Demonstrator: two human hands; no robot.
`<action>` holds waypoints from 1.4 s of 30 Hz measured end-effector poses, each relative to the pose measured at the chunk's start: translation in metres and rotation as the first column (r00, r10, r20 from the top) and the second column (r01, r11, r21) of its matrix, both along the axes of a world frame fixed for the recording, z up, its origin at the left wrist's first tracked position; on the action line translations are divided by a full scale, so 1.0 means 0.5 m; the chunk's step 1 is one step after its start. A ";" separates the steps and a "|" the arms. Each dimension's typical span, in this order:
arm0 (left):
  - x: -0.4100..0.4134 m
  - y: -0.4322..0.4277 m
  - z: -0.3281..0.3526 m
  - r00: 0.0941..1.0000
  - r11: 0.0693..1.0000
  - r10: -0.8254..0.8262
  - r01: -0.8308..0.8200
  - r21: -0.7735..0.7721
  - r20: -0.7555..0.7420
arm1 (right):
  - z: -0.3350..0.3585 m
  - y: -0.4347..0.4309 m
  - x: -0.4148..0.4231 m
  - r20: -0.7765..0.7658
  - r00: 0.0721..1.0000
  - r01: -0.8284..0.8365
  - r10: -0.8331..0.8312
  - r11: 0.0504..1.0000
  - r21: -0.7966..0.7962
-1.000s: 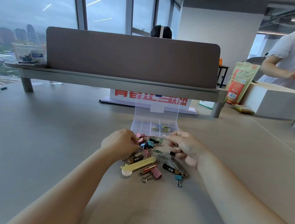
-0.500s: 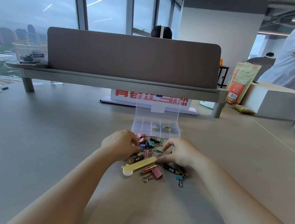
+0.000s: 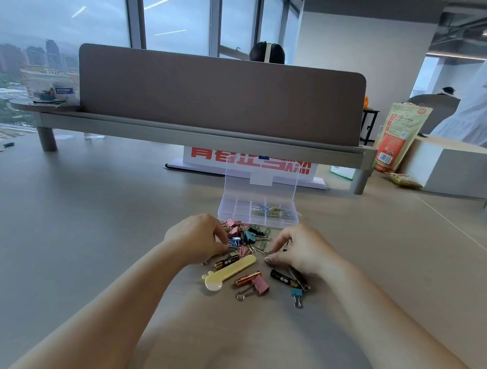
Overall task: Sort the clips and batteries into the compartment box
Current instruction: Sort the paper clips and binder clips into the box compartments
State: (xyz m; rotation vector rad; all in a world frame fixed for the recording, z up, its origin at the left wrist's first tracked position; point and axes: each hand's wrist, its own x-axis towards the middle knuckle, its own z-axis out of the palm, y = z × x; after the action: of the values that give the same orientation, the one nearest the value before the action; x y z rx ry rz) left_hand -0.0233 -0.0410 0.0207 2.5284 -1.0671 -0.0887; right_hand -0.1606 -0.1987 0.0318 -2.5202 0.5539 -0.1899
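A clear compartment box (image 3: 225, 212) stands with its lid up, and several coloured paper clips (image 3: 269, 211) lie in its right compartments. Just in front of it is a pile of binder clips and paper clips (image 3: 246, 236). Three batteries (image 3: 284, 278) lie at the near side of the pile, along with a pink binder clip (image 3: 260, 286) and a blue one (image 3: 296, 293). My left hand (image 3: 196, 239) rests curled on the pile's left edge, fingertips hidden among the clips. My right hand (image 3: 301, 249) is on the right edge, thumb and forefinger pinched on a small paper clip.
A yellow plastic stick-shaped item (image 3: 230, 271) lies among the batteries. Behind the box stand a white sign with red letters (image 3: 250, 163) and a raised shelf with a grey divider panel (image 3: 219, 94). A person in white (image 3: 484, 108) stands at far right.
My right hand has dropped from the box's front edge back down onto the pile and pinched there. My left hand has barely moved. The person at right has turned away.
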 end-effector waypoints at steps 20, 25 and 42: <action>-0.024 -0.016 -0.006 0.982 0.992 0.037 -0.058 0.108 0.185 | -0.017 -0.001 0.020 0.085 0.991 0.097 -0.106 0.990 0.107; -0.019 -0.016 0.002 0.997 0.994 0.072 -0.073 -0.080 -0.005 | -0.012 -0.028 0.016 0.124 0.915 0.060 -0.383 0.433 0.899; -0.018 -0.007 0.014 0.972 0.972 0.064 -0.113 -0.208 -0.226 | 0.005 -0.025 -0.010 0.081 0.991 0.083 -0.102 0.974 0.209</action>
State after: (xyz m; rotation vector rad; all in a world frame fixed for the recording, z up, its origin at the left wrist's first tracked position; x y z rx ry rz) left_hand -0.0320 -0.0446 0.0276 2.3011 -0.8279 -0.2063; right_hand -0.1658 -0.2112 0.0346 -2.2761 0.6219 -0.2674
